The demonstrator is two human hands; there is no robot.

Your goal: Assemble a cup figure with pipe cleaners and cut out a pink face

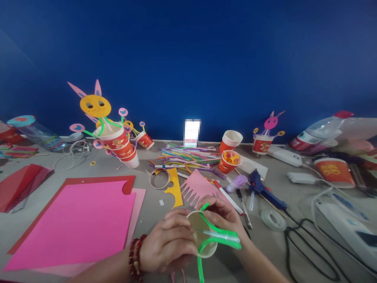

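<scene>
A paper cup [208,248] is tipped with its open mouth toward me, between my two hands. My left hand [171,240], with a red bead bracelet at the wrist, wraps round the cup's left side. My right hand [222,214] has its fingers closed at the cup's upper right rim, by a green fuzzy stem. Green fuzzy stems [225,237] run across the mouth, with a clear strip between them; one end bends up over the rim and another hangs below. The outside of the cup is mostly hidden by my hands.
Pink sheets [76,224] lie at left. Behind are stacked cups with a yellow rabbit face [96,106], colored stems [188,155], a tape roll [159,178] and cut pink paper [200,186]. A blue glue gun [265,188], clear tape [273,220] and cables are right.
</scene>
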